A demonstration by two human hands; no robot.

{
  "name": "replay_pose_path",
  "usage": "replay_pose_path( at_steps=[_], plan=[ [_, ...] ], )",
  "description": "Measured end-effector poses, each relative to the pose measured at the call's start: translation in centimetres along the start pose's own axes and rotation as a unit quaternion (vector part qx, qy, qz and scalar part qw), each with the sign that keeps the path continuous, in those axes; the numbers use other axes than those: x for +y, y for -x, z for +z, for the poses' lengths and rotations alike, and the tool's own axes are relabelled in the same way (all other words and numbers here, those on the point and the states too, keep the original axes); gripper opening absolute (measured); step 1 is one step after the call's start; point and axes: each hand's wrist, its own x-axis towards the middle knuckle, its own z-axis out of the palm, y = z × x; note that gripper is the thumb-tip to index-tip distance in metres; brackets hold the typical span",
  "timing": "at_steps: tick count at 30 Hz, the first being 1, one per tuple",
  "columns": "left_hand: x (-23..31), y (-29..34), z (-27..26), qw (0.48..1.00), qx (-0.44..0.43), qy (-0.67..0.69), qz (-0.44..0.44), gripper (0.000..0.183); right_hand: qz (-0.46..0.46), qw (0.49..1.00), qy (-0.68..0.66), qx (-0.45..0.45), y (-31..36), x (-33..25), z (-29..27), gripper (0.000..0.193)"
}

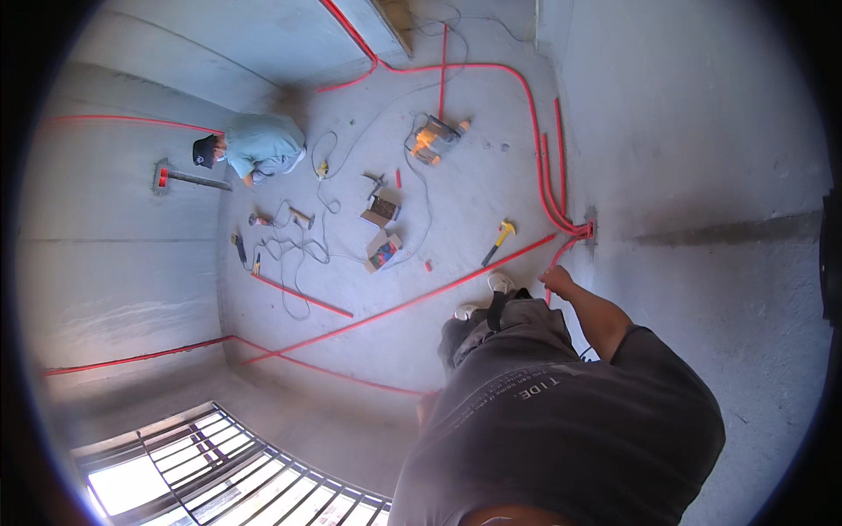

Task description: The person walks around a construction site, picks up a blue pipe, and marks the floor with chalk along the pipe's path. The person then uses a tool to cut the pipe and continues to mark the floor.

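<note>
My right hand is closed around a thin red conduit pipe, which curves down from a red wall box and shows again below the fist. Only a sliver of my left hand or forearm shows past my shirt, near another red pipe along the base of the window wall; its fingers are hidden. A long straight red pipe lies diagonally across the floor in front of my shoes. Close to it rests a hammer with a yellow head and black grip.
A person crouches by the left wall. Tangled cables, an opened cardboard box, a second box and an orange-and-black tool lie on the floor. Red pipes run along the right wall. A barred window stands lower left.
</note>
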Motion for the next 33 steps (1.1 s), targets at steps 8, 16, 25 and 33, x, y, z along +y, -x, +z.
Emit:
replay_pose_path(
  at_steps=[8, 16, 25, 33],
  plan=[
    [3.3, -1.1, -2.0, 0.999, 0.003, -0.037, 0.0, 0.028, -0.052, 0.997, 0.048, -0.034, -2.0, 2.3, -1.1, 0.026],
    [2.7, -1.0, 0.4, 0.997, -0.013, 0.045, -0.055, 0.03, -0.013, 0.996, 0.075, -0.05, -3.3, 2.0, -1.8, 0.009],
    [3.7, -1.7, 1.4, 0.986, -0.015, 0.126, -0.109, 0.032, -0.046, 0.996, 0.001, -0.07, -4.8, 5.5, 0.3, 0.019],
    [4.1, -2.2, 2.0, 0.951, -0.021, 0.236, -0.197, 0.034, -0.007, 0.993, -0.068, -0.092, -5.2, 2.5, -1.7, 0.026]
  ],
)
